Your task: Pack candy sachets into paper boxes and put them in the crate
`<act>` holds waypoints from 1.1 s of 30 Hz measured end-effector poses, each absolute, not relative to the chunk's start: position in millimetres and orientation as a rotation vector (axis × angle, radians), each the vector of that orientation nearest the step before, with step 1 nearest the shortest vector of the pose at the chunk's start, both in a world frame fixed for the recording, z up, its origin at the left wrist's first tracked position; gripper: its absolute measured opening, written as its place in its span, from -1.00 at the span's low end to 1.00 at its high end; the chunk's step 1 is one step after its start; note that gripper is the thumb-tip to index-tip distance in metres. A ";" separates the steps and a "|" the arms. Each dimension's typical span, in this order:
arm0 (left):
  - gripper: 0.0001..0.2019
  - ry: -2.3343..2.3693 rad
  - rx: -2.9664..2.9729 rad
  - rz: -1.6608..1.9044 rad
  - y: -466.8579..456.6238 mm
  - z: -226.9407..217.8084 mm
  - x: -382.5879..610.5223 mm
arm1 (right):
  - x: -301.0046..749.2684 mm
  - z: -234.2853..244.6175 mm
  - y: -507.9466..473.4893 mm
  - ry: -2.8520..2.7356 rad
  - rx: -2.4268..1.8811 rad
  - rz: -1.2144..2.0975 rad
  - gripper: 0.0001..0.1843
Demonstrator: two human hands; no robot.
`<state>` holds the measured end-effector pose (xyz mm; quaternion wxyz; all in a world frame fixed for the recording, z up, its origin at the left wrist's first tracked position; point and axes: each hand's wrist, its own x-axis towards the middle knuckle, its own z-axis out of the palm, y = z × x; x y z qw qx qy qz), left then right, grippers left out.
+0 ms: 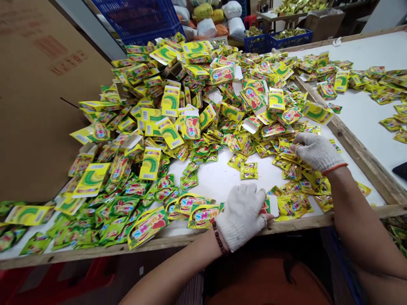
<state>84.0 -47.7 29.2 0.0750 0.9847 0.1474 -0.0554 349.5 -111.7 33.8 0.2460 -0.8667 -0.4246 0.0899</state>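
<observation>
From my remote seat, I see the left hand (241,215) clamped on a carton (273,206), its open flap showing, at the near side of the box heap (171,101). The right hand (318,151), apart, curls over yellow sachets (291,171) at the heap's right; whether it grips any, I cannot tell.

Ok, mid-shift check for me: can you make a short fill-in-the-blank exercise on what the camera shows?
1. The left hand has a dark beaded bracelet around its ____.
2. The right hand is at a heap of small packets whose main colour is ____.
3. The glove on the right hand is mostly ____ in colour.
4. The stacked crates behind the pile of boxes are ____ in colour.

Missing words: wrist; yellow; white; blue.
</observation>
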 end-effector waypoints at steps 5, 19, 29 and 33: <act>-0.48 0.365 2.914 -0.058 -49.8 25.7 80.0 | 350.6 22.3 -109.9 -1.245 -2.819 0.285 -0.54; -0.84 1.147 2.991 0.140 141.1 8.9 116.5 | 313.6 20.5 -94.8 -1.220 -1.931 0.565 -0.81; -0.58 0.721 1.681 0.658 45.0 29.0 99.1 | 303.3 26.0 -94.3 -1.235 -1.671 0.649 -0.82; -0.62 0.677 1.423 0.605 10.9 20.2 105.9 | 284.2 30.2 -93.2 -1.281 -1.455 1.011 -0.71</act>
